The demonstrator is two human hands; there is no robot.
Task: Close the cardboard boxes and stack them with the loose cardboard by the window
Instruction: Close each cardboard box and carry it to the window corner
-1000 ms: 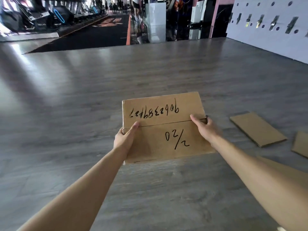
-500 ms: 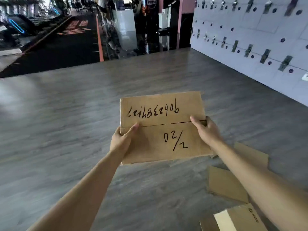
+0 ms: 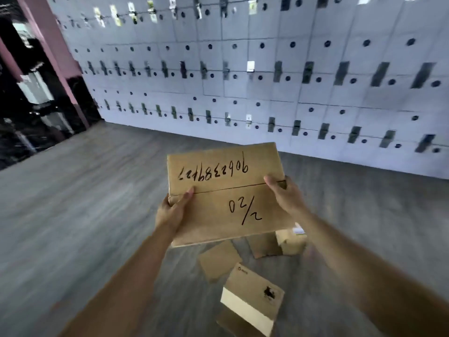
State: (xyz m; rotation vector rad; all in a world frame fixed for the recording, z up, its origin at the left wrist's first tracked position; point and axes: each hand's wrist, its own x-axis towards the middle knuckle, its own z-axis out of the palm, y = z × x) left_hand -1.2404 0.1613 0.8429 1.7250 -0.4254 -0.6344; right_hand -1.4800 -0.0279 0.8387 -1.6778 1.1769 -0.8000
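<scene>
Hands, left (image 3: pixel 173 210) and right (image 3: pixel 283 194), grip the closed cardboard box (image 3: pixel 228 193) by its sides; view has swung toward loose cardboard (image 3: pixel 218 260) on the floor, so stacking seems near.

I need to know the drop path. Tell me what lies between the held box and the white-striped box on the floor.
In the head view, a flat loose cardboard piece lies on the floor between the held box and the white-striped box; otherwise bare grey floor.

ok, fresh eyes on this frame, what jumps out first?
The closed cardboard box with handwritten numbers, mid-frame, gripped by the left hand and right hand. Behind it, a pale locker wall. Loose cardboard pieces lie on the grey floor below.
</scene>
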